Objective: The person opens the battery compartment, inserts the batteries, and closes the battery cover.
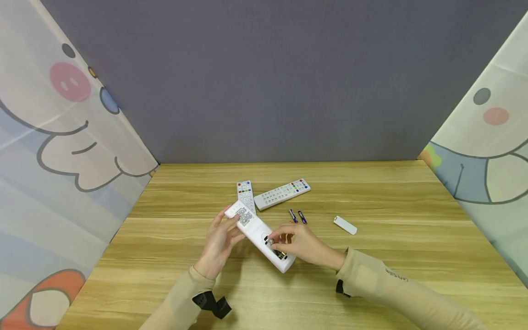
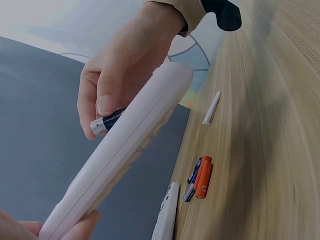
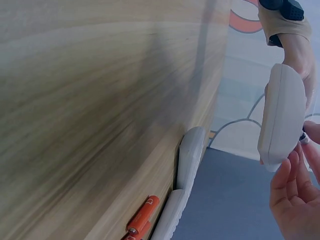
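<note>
My left hand [image 1: 217, 245] grips a white remote control [image 1: 256, 230] by its far end, its back turned up and its lower end towards me. The battery compartment [image 1: 282, 254] lies uncovered, with a battery showing inside. Over that compartment my right hand [image 1: 307, 245] pinches a dark battery with a silver end [image 2: 102, 124] between thumb and fingers. In the left wrist view the remote's body hides the battery's other end. To the right on the table lies a slim white battery cover [image 1: 345, 225].
Behind the held remote lie two more white remotes, a smaller one [image 1: 246, 195] and a longer one [image 1: 282, 194], buttons up. Blue batteries [image 1: 303, 217] lie in front of the longer one, with an orange battery [image 2: 203, 177] beside them. A grey panel [image 1: 284, 91] stands behind the table.
</note>
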`<control>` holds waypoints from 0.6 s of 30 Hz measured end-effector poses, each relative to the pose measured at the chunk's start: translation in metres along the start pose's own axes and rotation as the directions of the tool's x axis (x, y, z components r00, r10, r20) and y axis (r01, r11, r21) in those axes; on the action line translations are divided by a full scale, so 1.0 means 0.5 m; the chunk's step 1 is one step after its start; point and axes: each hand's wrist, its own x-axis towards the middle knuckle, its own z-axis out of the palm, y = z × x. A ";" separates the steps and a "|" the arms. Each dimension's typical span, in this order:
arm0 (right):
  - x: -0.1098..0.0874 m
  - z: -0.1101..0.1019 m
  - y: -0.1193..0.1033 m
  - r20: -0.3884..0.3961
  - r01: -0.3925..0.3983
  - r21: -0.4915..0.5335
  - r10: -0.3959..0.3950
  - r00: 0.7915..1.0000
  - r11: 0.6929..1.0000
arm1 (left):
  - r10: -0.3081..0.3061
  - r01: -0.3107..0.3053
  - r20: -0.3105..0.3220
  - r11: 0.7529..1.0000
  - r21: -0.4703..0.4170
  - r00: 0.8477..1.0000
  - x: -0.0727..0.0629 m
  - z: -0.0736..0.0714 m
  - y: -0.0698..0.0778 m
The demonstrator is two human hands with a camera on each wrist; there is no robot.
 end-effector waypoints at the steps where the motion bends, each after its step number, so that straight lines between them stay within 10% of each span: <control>1: 0.000 0.000 0.001 0.002 0.010 -0.009 -0.010 1.000 1.000 | -0.001 0.001 0.000 1.000 -0.002 1.000 0.000 0.000 0.000; 18: -0.031 -0.001 -0.014 0.182 0.065 -0.246 -0.020 0.983 0.967 | 0.008 -0.008 0.001 1.000 -0.001 1.000 -0.001 -0.004 0.002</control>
